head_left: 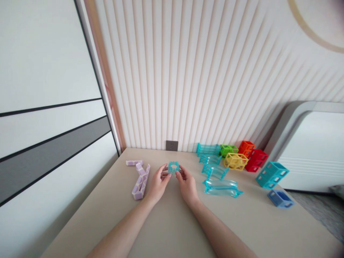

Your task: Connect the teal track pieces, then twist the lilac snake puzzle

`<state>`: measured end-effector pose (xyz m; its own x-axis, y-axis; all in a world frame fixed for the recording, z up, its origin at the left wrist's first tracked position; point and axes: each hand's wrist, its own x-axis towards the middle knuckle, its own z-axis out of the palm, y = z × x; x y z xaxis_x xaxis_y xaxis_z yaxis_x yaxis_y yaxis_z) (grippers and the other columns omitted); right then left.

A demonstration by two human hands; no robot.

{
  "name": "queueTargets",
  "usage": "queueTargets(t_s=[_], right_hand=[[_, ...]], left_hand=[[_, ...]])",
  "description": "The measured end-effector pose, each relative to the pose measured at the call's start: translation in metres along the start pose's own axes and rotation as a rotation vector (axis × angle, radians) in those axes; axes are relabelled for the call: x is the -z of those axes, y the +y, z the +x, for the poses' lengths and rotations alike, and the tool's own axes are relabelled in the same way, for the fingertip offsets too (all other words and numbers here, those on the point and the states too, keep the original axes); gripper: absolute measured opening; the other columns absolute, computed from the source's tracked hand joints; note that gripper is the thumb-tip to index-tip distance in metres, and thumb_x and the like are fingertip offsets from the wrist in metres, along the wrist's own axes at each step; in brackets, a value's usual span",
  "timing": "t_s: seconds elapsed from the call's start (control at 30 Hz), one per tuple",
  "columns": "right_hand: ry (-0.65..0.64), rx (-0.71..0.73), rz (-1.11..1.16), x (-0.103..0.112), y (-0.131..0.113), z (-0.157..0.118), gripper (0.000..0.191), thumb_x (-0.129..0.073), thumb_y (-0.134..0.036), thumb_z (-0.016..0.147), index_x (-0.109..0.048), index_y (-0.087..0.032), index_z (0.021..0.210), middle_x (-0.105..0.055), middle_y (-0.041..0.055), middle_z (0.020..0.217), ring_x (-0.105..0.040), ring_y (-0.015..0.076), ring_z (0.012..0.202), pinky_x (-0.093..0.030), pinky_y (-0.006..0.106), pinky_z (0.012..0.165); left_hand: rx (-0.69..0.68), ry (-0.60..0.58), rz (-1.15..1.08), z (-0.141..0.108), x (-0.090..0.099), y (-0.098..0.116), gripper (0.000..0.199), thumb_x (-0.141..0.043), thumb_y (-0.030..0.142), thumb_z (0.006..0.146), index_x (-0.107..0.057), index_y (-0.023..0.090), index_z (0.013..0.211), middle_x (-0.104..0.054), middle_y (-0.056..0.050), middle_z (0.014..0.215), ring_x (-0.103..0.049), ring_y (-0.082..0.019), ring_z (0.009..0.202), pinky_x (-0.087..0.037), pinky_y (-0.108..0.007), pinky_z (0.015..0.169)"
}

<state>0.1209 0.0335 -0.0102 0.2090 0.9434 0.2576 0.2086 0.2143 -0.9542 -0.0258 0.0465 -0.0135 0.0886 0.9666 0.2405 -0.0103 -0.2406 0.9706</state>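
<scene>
Between my two hands is a small translucent teal plastic piece (173, 167) with a round opening facing up, near the middle of the table. My left hand (159, 181) grips its left side with thumb and fingers. On the opposite side, my right hand (187, 182) holds it the same way. Some fingertips are hidden behind the piece. Nearest on the left lies a purple and white snake puzzle (140, 182), folded on the tabletop. To the right of my right hand rests a clear teal track piece (221, 188), lying lengthwise.
Several more teal track pieces (215, 171) stand in a column toward the wall. Beyond them are green (228, 149), yellow (235, 161), orange (245, 147), red (256, 160), teal (272, 175) and blue (281, 199) open-frame blocks. A dark socket (172, 145) sits on the ribbed wall.
</scene>
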Motion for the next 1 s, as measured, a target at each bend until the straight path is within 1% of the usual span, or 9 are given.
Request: queueTargets(t_s=[0.1,0.17,0.37,0.5,0.6,0.67,0.73,0.87,1.0], right_hand=[[-0.015,-0.004,0.030,0.000,0.004,0.001,0.050,-0.059,-0.049,0.087,-0.067,-0.016,0.122,-0.076,0.0079,0.091,-0.069,0.0228,0.079,-0.055,0.035,0.076],[-0.033,0.012,0.049,0.000,0.005,0.001,0.051,-0.058,-0.051,0.088,-0.066,-0.016,0.124,-0.076,0.0080,0.092,-0.069,0.0230,0.080,-0.055,0.035,0.077],[-0.028,0.028,0.017,0.000,0.003,-0.001,0.053,-0.058,-0.050,0.088,-0.065,-0.015,0.127,-0.076,0.0085,0.096,-0.070,0.0229,0.080,-0.056,0.035,0.077],[-0.025,0.037,-0.061,0.001,0.000,-0.002,0.049,-0.055,-0.047,0.090,-0.065,-0.016,0.127,-0.077,0.0085,0.097,-0.069,0.0219,0.077,-0.055,0.035,0.076],[-0.052,0.063,-0.169,0.004,-0.003,-0.003,0.044,-0.052,-0.042,0.092,-0.065,-0.018,0.127,-0.076,0.0086,0.102,-0.069,0.0216,0.080,-0.054,0.033,0.077],[-0.076,0.089,-0.262,0.007,-0.006,-0.002,0.039,-0.051,-0.039,0.093,-0.066,-0.020,0.123,-0.075,0.0081,0.104,-0.069,0.0218,0.084,-0.052,0.032,0.078],[-0.122,0.107,-0.379,0.010,-0.009,-0.002,0.034,-0.049,-0.035,0.095,-0.068,-0.022,0.120,-0.076,0.0070,0.100,-0.069,0.0215,0.086,-0.050,0.029,0.076],[-0.207,0.099,-0.637,0.013,-0.015,-0.003,0.029,-0.050,-0.029,0.096,-0.067,-0.024,0.119,-0.076,0.0050,0.097,-0.069,0.0205,0.089,-0.046,0.026,0.077],[-0.223,0.083,-0.794,0.014,-0.018,-0.004,0.028,-0.053,-0.027,0.096,-0.066,-0.024,0.121,-0.075,0.0061,0.103,-0.066,0.0235,0.100,-0.042,0.030,0.085]], left_hand=[[0.006,0.029,0.061,0.001,0.002,0.004,0.055,-0.068,0.041,0.080,-0.055,0.015,0.127,-0.067,-0.014,0.118,-0.069,-0.019,0.084,-0.057,-0.035,0.078],[0.018,0.036,0.086,0.001,0.004,0.006,0.057,-0.068,0.045,0.080,-0.055,0.014,0.127,-0.068,-0.014,0.114,-0.068,-0.020,0.083,-0.057,-0.034,0.075],[0.032,0.044,0.111,0.001,0.005,0.009,0.058,-0.065,0.050,0.082,-0.056,0.013,0.125,-0.070,-0.012,0.107,-0.069,-0.022,0.091,-0.056,-0.034,0.078],[-0.012,0.028,0.187,0.000,0.007,0.013,0.059,-0.061,0.047,0.087,-0.049,0.018,0.136,-0.070,-0.009,0.105,-0.068,-0.020,0.085,-0.056,-0.033,0.075],[-0.102,-0.015,0.330,0.000,0.009,0.013,0.056,-0.055,0.041,0.091,-0.043,0.023,0.143,-0.070,-0.008,0.106,-0.067,-0.018,0.082,-0.056,-0.033,0.075],[-0.172,-0.046,0.446,0.002,0.011,0.009,0.050,-0.051,0.036,0.093,-0.047,0.024,0.142,-0.070,-0.008,0.108,-0.067,-0.020,0.084,-0.056,-0.037,0.082],[-0.224,-0.068,0.544,0.003,0.013,0.003,0.045,-0.050,0.032,0.094,-0.051,0.025,0.138,-0.070,-0.008,0.111,-0.066,-0.022,0.092,-0.053,-0.040,0.090],[-0.253,-0.098,0.705,0.003,0.016,-0.003,0.041,-0.051,0.027,0.093,-0.056,0.026,0.134,-0.070,-0.008,0.114,-0.063,-0.026,0.104,-0.050,-0.043,0.097],[-0.249,-0.138,0.829,0.004,0.016,-0.003,0.040,-0.053,0.024,0.092,-0.057,0.025,0.132,-0.070,-0.009,0.115,-0.061,-0.027,0.110,-0.048,-0.044,0.099]])
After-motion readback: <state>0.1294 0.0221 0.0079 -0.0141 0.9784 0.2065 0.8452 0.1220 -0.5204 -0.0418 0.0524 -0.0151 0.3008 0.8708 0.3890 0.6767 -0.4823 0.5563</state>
